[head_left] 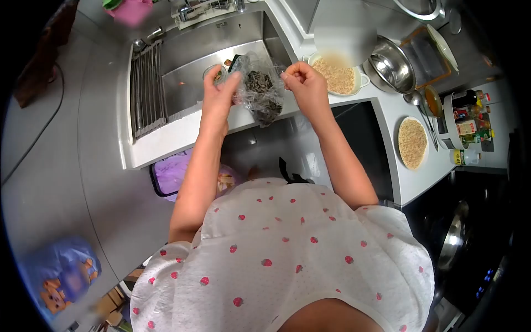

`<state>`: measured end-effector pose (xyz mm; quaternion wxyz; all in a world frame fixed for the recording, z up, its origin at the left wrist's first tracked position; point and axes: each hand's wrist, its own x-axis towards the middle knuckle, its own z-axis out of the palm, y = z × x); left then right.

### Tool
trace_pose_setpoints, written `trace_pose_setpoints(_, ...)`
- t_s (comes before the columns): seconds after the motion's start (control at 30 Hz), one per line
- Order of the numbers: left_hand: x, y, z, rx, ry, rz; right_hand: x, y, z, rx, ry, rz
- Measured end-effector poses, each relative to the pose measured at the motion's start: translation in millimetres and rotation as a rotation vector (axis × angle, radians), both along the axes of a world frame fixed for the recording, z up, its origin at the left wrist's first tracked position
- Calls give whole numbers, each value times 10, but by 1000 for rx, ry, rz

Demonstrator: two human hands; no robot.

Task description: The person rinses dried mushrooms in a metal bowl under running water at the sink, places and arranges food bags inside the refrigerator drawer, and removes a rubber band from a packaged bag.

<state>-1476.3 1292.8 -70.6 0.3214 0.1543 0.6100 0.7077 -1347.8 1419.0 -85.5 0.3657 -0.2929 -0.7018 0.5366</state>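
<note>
A clear, crinkled plastic bag (259,88) with dark, shrivelled pieces inside hangs between my hands, over the sink's front edge. My right hand (307,88) pinches the bag's upper right edge between thumb and fingertips. On the other side, my left hand (220,102) has hold of the bag's left edge; its thumb and index finger stick up apart and look slightly blurred, and its other fingers are partly hidden. Behind the left hand, a small glass bowl (209,73) sits in the steel sink (191,83), partly covered by the fingers.
Right of the sink stand a white pot of pale grains (337,77), a steel bowl (390,63) and a plate of similar grains (412,143). Seasoning bottles (470,124) fill a rack farther right. A purple-lined bin (170,174) is below the counter; the black stove (470,221) is lower right.
</note>
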Motion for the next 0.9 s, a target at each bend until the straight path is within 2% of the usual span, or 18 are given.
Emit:
trace_pose_setpoints(0.13,-119,88,-48,-80,288,-110,-34,-26,261,139,-190,-12)
trace_pose_setpoints(0.2,-149,160,-118,-72,258,-97,-109,-52,428,488,-2,-242)
trace_pose_setpoints(0.23,-157,196,-144,-58,243,-74,-181,-66,477,484,-13,-245)
trace_pose_setpoints(0.3,-144,262,-144,-40,230,-45,-338,-92,518,573,68,24)
trace_pose_setpoints(0.33,-134,288,-144,-19,225,-7,-364,-67,468,524,-97,159)
trace_pose_setpoints(0.37,-135,305,-160,-25,219,-1,-394,-11,367,519,-101,168)
trace_pose_setpoints(0.43,-137,332,-158,-11,305,20,-456,105,200,688,-482,386)
trace_pose_setpoints(0.47,-93,349,-128,-18,304,29,-455,132,176,686,-479,397)
trace_pose_setpoints(0.53,70,393,-49,-31,309,-29,-443,160,168,683,-830,652)
trace_pose_setpoints(0.67,193,504,-105,15,320,6,-401,306,21,607,-726,726)
trace_pose_setpoints(0.73,216,568,-122,-52,379,-39,-429,388,-234,511,-529,621)
trace_pose_setpoints(0.77,246,600,-116,-53,377,-21,-426,427,-298,517,-528,637)
trace_pose_setpoints(0.83,331,661,-107,-101,580,-24,-415,491,-394,547,-477,680)
trace_pose_setpoints(0.9,384,691,-160,-92,520,-67,-397,518,-645,632,-470,664)
